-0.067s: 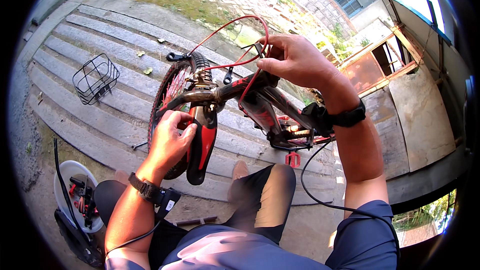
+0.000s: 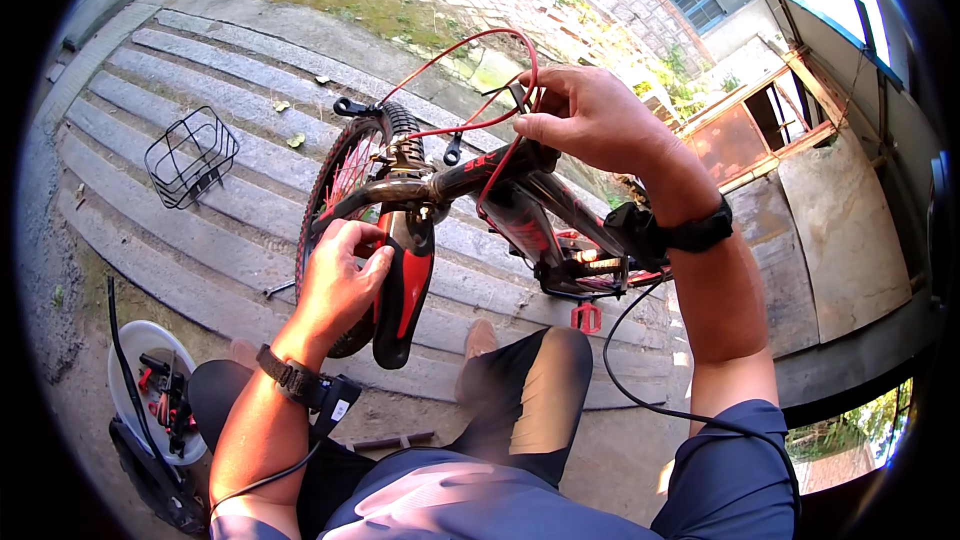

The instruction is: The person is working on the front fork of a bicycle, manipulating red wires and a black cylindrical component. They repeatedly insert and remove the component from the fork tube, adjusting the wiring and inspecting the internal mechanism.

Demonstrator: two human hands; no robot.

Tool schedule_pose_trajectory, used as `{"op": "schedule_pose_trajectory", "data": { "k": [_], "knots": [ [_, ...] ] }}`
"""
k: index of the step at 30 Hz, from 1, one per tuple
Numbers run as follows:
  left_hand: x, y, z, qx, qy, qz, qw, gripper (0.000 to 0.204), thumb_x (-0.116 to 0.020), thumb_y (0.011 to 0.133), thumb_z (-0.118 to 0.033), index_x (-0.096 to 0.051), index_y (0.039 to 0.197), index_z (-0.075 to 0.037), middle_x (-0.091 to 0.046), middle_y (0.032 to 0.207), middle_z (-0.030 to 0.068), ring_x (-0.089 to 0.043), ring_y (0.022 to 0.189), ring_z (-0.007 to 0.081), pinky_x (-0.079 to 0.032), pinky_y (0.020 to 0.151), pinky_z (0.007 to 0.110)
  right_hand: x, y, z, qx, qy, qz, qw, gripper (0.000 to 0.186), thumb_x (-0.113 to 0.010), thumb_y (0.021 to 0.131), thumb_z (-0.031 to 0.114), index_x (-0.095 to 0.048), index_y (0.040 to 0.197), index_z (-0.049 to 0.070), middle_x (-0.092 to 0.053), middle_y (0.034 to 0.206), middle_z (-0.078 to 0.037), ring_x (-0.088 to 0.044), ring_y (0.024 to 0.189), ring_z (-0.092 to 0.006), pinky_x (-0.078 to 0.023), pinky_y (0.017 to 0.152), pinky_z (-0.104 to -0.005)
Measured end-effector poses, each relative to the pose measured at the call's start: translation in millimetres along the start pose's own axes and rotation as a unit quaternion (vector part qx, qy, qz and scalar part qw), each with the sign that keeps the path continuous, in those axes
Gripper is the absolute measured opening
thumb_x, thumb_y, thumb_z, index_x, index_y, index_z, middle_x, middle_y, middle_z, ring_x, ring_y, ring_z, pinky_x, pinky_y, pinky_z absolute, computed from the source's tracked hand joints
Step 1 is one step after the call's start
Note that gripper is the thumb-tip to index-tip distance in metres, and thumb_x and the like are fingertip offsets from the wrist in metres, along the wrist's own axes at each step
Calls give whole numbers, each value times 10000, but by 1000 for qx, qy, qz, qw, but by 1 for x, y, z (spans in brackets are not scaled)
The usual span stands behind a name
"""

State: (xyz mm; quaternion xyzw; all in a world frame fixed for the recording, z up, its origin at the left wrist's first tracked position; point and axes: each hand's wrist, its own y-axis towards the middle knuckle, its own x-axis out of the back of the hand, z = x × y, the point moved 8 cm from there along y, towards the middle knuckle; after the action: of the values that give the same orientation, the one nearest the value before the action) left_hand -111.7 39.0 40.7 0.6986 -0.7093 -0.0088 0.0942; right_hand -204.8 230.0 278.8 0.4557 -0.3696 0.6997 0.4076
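Observation:
My left hand (image 2: 348, 270) has curled fingers on the red and black mudguard (image 2: 408, 295), beside a curved dark tube (image 2: 355, 198) at the bicycle's front. My right hand (image 2: 590, 125) pinches a small black part (image 2: 517, 96) at the top of the steerer, among looping red cables (image 2: 480, 33); what exactly its fingertips grip is partly hidden. The front wheel (image 2: 330, 175) with red spokes stands at left of the dark frame (image 2: 525, 225), and a red pedal (image 2: 586, 316) hangs low at right.
A black wire basket (image 2: 192, 155) lies on the slatted stone paving at left. A white bucket (image 2: 140, 340) of tools is at lower left, with a wrench (image 2: 278, 289) near the wheel. Weathered boards and a rusty panel (image 2: 722, 148) line the right; a wall with a window is behind.
The red cable loop above my right hand has shifted very slightly. Both hands are in nearly the same places.

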Motion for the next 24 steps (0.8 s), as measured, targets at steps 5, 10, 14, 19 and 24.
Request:
{"op": "schedule_pose_trajectory", "data": {
  "k": [5, 10, 14, 19, 24],
  "knots": [
    [0, 0, -2, -3, 22, 6, 1000, 216, -759, 915, -98, -678, 1078, 18, -642, 1037, 132, -701, 894, 220, -573, 806, 337, 1, 1, 1, 3, 32, 28, 999, 509, -749, 965, 150, -580, 1386, -81, -708, 915, -28, -634, 817, -74, -532, 740, -259],
    [1, 0, -6, -11, 7, -1, 1000, 218, -743, 925, -88, -667, 1098, 23, -635, 1032, 110, -678, 879, 186, -562, 796, 322, 3, -8, -6, 35, 104, -25, 994, 394, -784, 913, 284, -716, 1159, -16, -757, 876, -108, -684, 784, -145, -540, 735, -317],
    [15, 1, -43, -104, 81, -35, 991, 234, -714, 923, -35, -653, 1142, 22, -620, 1047, 87, -653, 894, 152, -538, 776, 288, -7, -18, -16, 65, 172, -96, 978, 477, -803, 915, 306, -680, 1259, -1, -759, 915, -117, -688, 837, -153, -541, 787, -323],
    [31, 14, -124, -311, 183, -106, 927, 324, -756, 865, -32, -651, 1171, -26, -662, 1119, 159, -681, 979, 328, -559, 842, 402, -44, -34, -36, 117, 444, -176, 871, 666, -787, 943, 171, -432, 1457, -60, -702, 1151, -156, -676, 1002, -168, -547, 890, -313],
    [13, 43, -198, -422, 307, -32, 852, 413, -738, 913, -127, -611, 1298, -52, -633, 1247, 169, -641, 1110, 374, -536, 922, 432, -60, -36, -34, 137, 529, -199, 814, 649, -794, 932, 114, -425, 1441, -44, -656, 1240, -154, -659, 1085, -179, -547, 957, -325]
  ]
}}
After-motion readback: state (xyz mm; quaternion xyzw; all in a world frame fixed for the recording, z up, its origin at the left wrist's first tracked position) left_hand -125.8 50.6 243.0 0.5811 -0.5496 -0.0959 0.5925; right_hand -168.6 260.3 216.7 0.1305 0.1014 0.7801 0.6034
